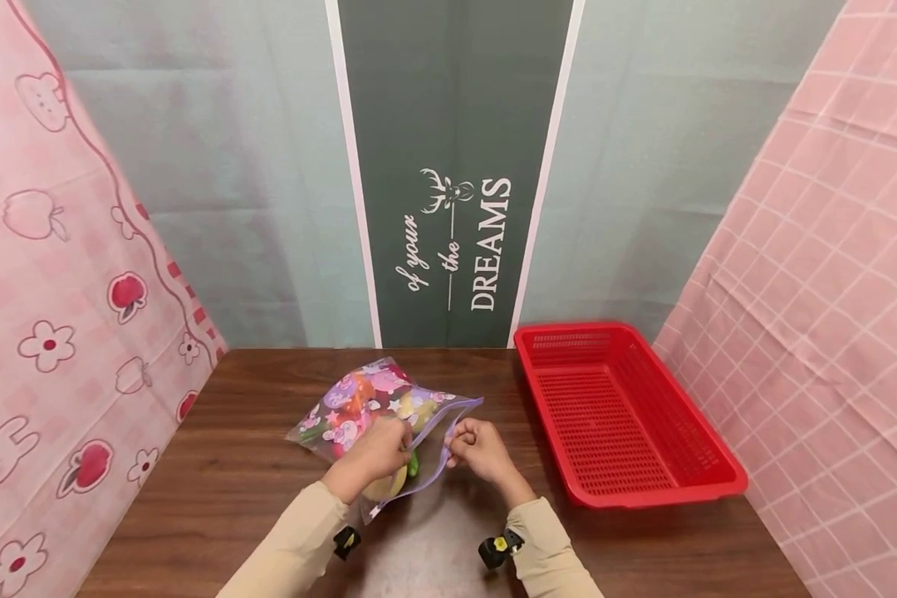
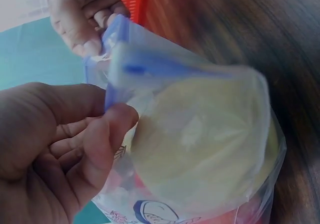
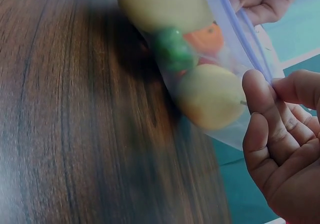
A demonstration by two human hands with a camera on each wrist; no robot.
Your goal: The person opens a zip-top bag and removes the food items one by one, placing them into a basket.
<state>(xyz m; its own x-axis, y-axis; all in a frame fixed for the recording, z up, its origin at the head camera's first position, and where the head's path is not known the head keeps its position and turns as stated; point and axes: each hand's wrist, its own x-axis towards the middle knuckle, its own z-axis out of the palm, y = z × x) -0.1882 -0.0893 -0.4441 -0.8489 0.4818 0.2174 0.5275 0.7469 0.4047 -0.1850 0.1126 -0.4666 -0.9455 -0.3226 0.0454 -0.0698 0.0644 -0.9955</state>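
Observation:
A clear zip bag with pink cartoon prints and a purple zip edge lies on the table, its mouth parted towards the right. My left hand pinches one side of the zip edge between thumb and forefinger. Opposite it, my right hand pinches the other side. Through the plastic show a large pale yellow round fruit, a smaller yellow fruit with a stem, a green piece whose kind is blurred, and an orange one. A whitish slider sits at the near end of the zip.
A red perforated plastic basket stands on the right of the brown wooden table, with nothing visible in it. Printed cloths hang behind and at both sides. Black straps with small devices are on both wrists.

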